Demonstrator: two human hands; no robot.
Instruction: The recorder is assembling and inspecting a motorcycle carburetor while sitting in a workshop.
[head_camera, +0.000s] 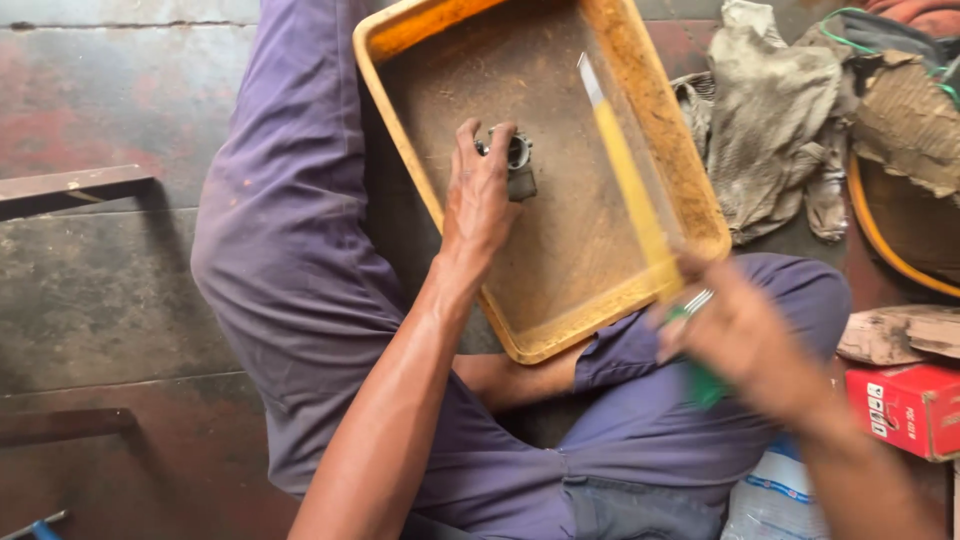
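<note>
Left hand (480, 195) fingers curled around small grey metal part (518, 165) in yellow tray (690, 190). Right hand (745, 335), blurred, fisted on green-handled brush (640, 200) over tray.

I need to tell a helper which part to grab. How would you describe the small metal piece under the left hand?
Find the yellow tray between the seated person's knees. On its dirty floor, near the left wall, the left hand grips a small grey metal part with a round opening on top. It is the only loose object lying in the tray.
</note>
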